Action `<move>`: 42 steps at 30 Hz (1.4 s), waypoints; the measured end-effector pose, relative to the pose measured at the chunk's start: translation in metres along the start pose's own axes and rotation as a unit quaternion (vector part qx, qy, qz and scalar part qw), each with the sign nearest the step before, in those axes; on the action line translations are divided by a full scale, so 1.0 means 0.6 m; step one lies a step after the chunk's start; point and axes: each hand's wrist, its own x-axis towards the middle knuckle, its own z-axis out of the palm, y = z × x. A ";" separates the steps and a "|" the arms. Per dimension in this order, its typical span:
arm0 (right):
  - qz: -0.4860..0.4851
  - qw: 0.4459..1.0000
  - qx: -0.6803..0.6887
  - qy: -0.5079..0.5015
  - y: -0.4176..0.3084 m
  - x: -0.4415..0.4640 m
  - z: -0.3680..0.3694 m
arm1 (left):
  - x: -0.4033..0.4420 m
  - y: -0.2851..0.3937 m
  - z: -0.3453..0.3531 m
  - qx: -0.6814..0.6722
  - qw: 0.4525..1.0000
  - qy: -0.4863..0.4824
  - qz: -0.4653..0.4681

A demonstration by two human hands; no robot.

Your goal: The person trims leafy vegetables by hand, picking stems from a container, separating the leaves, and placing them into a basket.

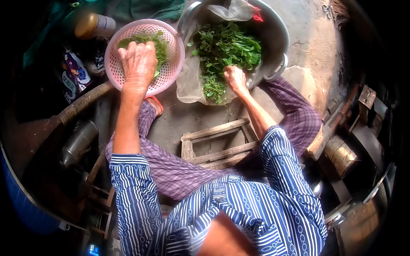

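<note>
A pink perforated basket (113, 59) holds some green leaves (161, 50). Over it is my left hand (139, 59), its fingers curled down against the leaves; the fingertips are hidden. To the right, a large metal pot (279, 32) contains a pale plastic bag (189, 79) with a heap of leafy greens (232, 45) on it. My right hand (235, 77) is at the lower edge of that heap, fingers curled together and touching the greens. Whatever is between its fingers is too small to make out.
A small wooden frame stool (218, 133) stands between my legs. A jar with a brown lid (95, 25) lies beyond the basket at left. A bamboo pole (85, 102) lies at left, a metal cylinder (80, 138) below it. Wooden pieces (340, 152) are at right.
</note>
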 end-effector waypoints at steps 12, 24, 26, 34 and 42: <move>0.027 0.989 -0.129 0.074 0.006 0.082 0.054 | 0.001 0.041 -0.018 -0.104 0.993 0.010 0.050; 0.120 0.951 0.281 0.055 0.032 0.051 -0.088 | 0.006 0.062 -0.030 -0.176 0.981 0.019 0.082; 0.158 0.864 0.478 -0.012 0.028 0.039 -0.137 | 0.006 0.069 -0.027 -0.225 0.970 0.022 0.091; 0.068 0.607 0.781 -0.132 -0.121 -0.045 -0.233 | 0.007 0.128 -0.039 -0.709 0.694 -0.125 0.024; 0.010 0.636 0.766 -0.091 -0.213 -0.053 -0.185 | -0.002 0.128 -0.053 -0.753 0.637 -0.165 0.016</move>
